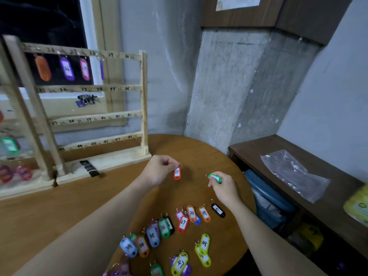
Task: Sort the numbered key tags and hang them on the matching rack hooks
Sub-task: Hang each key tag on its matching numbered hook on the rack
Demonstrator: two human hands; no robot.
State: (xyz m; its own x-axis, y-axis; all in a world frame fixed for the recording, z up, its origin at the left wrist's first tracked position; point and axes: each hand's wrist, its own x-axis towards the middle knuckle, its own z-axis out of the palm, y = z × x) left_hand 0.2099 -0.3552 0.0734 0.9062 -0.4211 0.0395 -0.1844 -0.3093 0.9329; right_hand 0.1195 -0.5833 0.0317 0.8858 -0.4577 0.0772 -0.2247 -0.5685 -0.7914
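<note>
My left hand (159, 170) pinches the ring of a red tag marked 29 (177, 173), which dangles above the round wooden table (59, 212). My right hand (223, 186) grips a green tag (215, 177); its number is hidden. A wooden rack (142, 100) with numbered hooks stands at the back left, with orange, purple and pink tags (66, 68) hanging on its top row. Several loose tags (183, 223) in many colours lie on the table near me, among them 37, 38, 39, 47 and 48.
A second rack (29, 108) stands further left with green and pink tags. A black tube (89, 168) lies on the rack base. A dark side bench (298, 156) on the right carries a clear plastic bag (294, 174). Concrete wall behind.
</note>
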